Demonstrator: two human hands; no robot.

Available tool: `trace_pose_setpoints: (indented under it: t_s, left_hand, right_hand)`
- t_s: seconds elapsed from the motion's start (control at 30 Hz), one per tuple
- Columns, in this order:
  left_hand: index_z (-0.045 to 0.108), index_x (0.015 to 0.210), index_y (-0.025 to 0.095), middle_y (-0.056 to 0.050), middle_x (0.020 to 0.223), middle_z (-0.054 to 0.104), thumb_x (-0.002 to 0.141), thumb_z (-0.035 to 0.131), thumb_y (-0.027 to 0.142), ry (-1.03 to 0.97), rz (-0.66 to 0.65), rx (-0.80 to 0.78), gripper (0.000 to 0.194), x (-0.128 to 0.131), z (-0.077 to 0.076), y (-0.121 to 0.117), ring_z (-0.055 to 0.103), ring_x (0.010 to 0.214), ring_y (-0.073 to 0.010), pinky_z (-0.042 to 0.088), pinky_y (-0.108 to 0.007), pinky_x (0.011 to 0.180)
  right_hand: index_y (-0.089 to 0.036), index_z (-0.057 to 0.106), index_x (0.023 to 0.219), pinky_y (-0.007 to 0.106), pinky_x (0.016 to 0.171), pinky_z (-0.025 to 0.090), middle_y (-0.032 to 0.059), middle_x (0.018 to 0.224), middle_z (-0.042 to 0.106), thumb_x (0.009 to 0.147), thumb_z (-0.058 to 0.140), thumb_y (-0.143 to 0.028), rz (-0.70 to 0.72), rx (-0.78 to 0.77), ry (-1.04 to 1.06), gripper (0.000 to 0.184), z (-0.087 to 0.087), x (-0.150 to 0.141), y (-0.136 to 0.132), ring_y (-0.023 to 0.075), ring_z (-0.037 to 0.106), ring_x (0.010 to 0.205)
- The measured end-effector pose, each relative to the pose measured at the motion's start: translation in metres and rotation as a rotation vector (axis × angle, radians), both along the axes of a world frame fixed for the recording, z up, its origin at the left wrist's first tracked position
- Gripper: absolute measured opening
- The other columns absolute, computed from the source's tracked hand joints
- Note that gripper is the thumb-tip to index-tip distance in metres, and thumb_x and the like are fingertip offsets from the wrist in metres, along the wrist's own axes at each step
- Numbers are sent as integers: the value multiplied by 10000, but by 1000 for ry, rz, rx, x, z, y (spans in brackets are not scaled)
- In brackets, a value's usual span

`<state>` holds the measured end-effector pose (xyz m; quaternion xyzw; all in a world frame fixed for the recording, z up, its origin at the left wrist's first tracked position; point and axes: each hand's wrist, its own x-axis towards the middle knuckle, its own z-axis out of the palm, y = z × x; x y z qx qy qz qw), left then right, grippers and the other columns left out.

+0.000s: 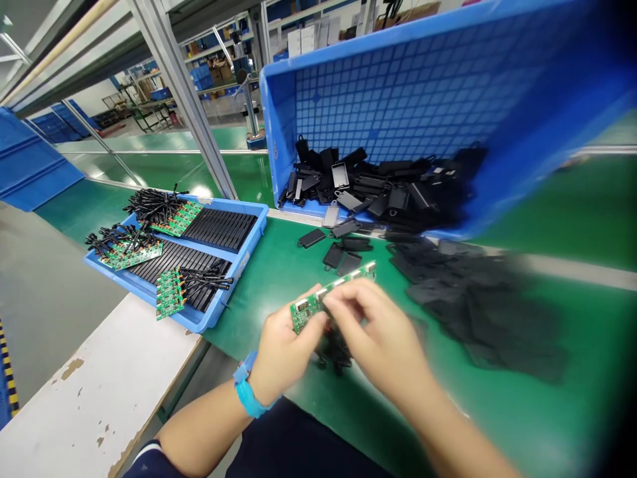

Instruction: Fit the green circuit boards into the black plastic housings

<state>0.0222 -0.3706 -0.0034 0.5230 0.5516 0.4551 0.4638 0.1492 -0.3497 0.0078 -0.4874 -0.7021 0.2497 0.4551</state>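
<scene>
My left hand (284, 348), with a blue band at the wrist, grips the near-left end of a long green circuit board (301, 316). White components line the board's upper edge, and black cables (337, 350) hang beneath it. My right hand (381, 335) is closed in a pinch against the middle of the same board; its fingertips partly cover it, and whether they also hold a small part I cannot tell. The board is tilted above the green bench. Just beyond it lie several black plastic cases (334, 255).
A large blue crate (279, 133), tipped on its side, holds many black cases. At left, a blue tray (253, 232) contains black cases in rows and green boards with cables. Blurred black pieces (478, 299) cover the bench at right. A worn white board (94, 392) adjoins the bench.
</scene>
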Motion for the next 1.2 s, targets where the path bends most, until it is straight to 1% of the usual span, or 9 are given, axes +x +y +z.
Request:
trace_pose_setpoints:
  t_s: [0.13, 0.23, 0.37, 0.43, 0.57, 0.77, 0.83, 1.0, 1.2]
  left_hand:
    - [571, 1126, 190, -38, 1101, 620, 801, 514, 302, 61, 8, 16, 349, 2, -2, -3, 581, 967, -206, 451, -302, 856]
    - [569, 1127, 196, -35, 1115, 614, 805, 510, 298, 119, 0, 33, 344, 2, -4, -3, 576, 988, -192, 446, -282, 871]
    - [566, 1131, 213, -13, 1150, 595, 807, 507, 261, 174, 7, 107, 332, 3, -7, -4, 532, 1070, -157, 403, -233, 928]
    - [557, 1142, 217, -10, 1161, 588, 810, 503, 257, 184, 5, 119, 339, 4, -7, -4, 528, 1075, -148, 398, -222, 932]
    - [557, 1145, 220, -10, 1164, 586, 814, 494, 256, 215, -6, 137, 338, 5, -7, -6, 554, 1033, -148, 417, -225, 910]
    - [549, 1156, 230, 9, 1137, 603, 814, 497, 242, 247, -20, 149, 347, 3, -7, -5, 557, 1032, -138, 420, -201, 902]
    - [551, 1153, 221, 9, 1151, 594, 814, 499, 252, 240, -11, 129, 345, 3, -7, -4, 546, 1051, -138, 410, -197, 917]
    - [569, 1130, 175, -16, 1146, 598, 800, 517, 273, 230, 0, 99, 348, 3, -6, -4, 548, 1052, -155, 423, -203, 906]
    - [577, 1118, 181, -18, 1117, 616, 801, 515, 259, 222, -27, 114, 332, 4, -6, -7, 570, 1016, -156, 446, -208, 876]
  right_hand:
    - [-199, 540, 768, 235, 525, 421, -22, 652, 509, 781, 568, -194, -137, -2, 60, 32, -5, -7, -2, 112, 481, 546]
    - [-207, 600, 854, 241, 555, 446, -1, 746, 556, 787, 563, -165, -144, 58, 104, 87, -8, -9, -7, 111, 519, 592]
    - [-220, 650, 830, 248, 568, 458, 7, 769, 591, 777, 568, -118, -157, 203, 108, 141, -9, -7, -12, 123, 551, 657]
    - [-216, 651, 814, 252, 566, 460, 9, 758, 598, 770, 574, -114, -174, 213, 110, 135, -8, -7, -12, 128, 551, 658]
    - [-211, 633, 739, 236, 534, 441, 3, 721, 577, 767, 580, -145, -152, 105, 120, 89, -2, -2, -8, 119, 528, 608]
    - [-196, 516, 663, 224, 496, 382, -22, 624, 466, 795, 502, -159, 35, -37, 32, 137, 4, 9, -8, 105, 437, 539]
    - [-197, 501, 662, 224, 493, 374, -22, 622, 458, 808, 479, -177, 40, -95, 49, 149, 3, 13, -11, 108, 435, 541]
    - [-197, 525, 697, 239, 524, 393, -8, 655, 510, 818, 485, -243, -78, -204, 148, 135, -4, 19, -5, 124, 490, 578]
    - [-200, 566, 821, 241, 538, 419, -16, 679, 544, 769, 583, -225, -294, -70, 148, 61, -10, 11, 0, 113, 484, 554]
